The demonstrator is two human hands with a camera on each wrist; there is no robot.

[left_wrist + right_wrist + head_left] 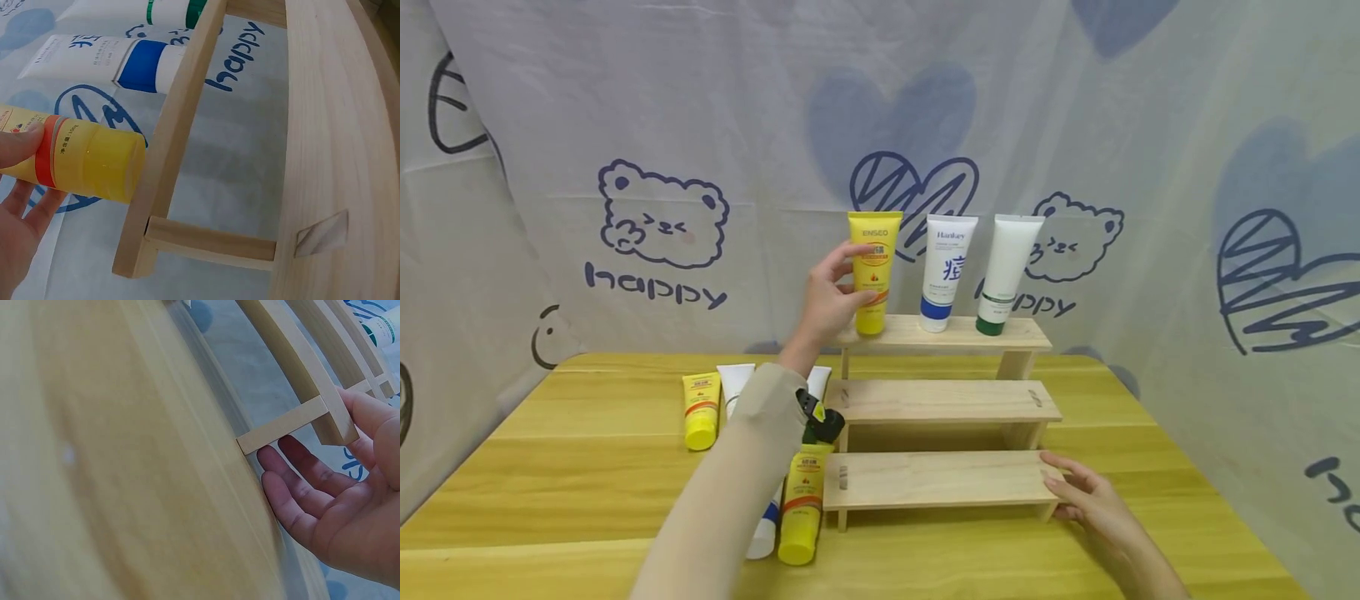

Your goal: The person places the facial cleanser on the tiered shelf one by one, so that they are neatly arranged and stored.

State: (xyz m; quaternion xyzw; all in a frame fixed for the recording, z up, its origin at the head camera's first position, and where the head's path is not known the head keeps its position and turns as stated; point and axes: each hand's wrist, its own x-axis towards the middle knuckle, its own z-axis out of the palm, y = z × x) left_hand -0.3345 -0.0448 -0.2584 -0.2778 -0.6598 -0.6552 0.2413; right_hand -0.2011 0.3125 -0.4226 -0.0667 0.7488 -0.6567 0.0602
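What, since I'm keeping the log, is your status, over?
Left fingers grip yellow tube, upright at top tier; right fingers touch bottom tier; nothing visibly blocking.

A yellow tube (pixel 872 273) was held cap-down by the left hand (pixel 829 298) at the top shelf's (pixel 961 335) left end; the three-tiered wooden stand (pixel 940 481) was gripped low by the right hand (pixel 1096 507).
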